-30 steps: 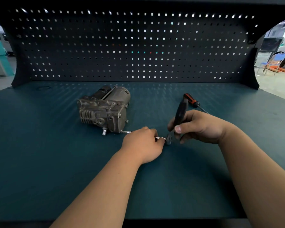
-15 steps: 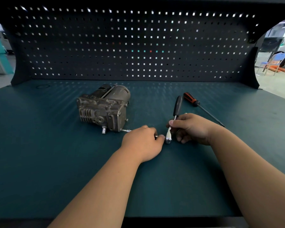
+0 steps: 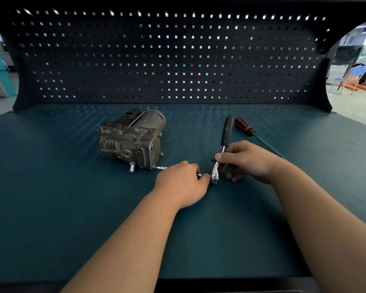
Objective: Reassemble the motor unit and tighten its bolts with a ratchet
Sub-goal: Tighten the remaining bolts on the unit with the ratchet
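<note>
Tabletop [image 3: 72, 208]: green, unchanged.
Motor unit [image 3: 133, 138]: unmoved on the tabletop.
Right hand [image 3: 245, 161]: right of the motor unit, its grip pinched the ratchet [image 3: 227, 127] shank, lower than a second before.
Left hand [image 3: 182, 182]: grip stayed curled round the extension bar [image 3: 162, 167] reaching the motor unit's near corner.
Screwdriver [image 3: 244, 126]: farther right, untouched.

- Two arms reach in from the lower edge of the view, ending in the left hand [image 3: 181, 182] and the right hand [image 3: 247, 161].
- Both hands and wrists are bare.
- The left forearm [image 3: 123, 246] and right forearm [image 3: 330, 229] are uncovered along all their visible length.
- The right thumbnail [image 3: 218, 156] is cut short.
</note>
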### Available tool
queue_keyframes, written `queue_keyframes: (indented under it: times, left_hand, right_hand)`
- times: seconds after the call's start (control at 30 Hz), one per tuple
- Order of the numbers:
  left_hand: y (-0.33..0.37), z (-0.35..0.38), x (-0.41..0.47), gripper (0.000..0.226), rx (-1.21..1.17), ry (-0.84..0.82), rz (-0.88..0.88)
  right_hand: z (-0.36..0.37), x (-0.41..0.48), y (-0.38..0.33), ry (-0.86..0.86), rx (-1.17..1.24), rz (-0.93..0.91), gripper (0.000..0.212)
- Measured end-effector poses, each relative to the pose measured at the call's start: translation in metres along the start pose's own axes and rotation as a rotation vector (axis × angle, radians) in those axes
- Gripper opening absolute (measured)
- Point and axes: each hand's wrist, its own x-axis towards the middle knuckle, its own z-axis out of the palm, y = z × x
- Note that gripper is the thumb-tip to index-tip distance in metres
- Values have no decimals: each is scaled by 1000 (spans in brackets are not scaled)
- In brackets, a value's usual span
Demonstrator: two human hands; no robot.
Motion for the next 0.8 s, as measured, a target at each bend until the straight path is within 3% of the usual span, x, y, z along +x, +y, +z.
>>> queue_keyframes:
  times: [0.1,0.23,0.37,0.53,0.8]
  left_hand:
    - [1,-2,-1,32,6,-10,2]
    - [2,-4,-2,30,10,-11,3]
    - [2,-4,-1,30,11,-8,-6]
    - [3,-4,-2,31,-4,16,-8]
    - [2,-2,0,36,-2,10,-10]
  right_hand:
    - [-6,-7,-6,-123,-63,-109,4]
    - [-5,-12,-12,-244,-151,-137,18]
    - [-6,-11,-11,-225,-162,-144,31]
    - [-5,-6,-7,-129,-128,-132,16]
    - [-1,-3,-6,-35,-102,-74,11]
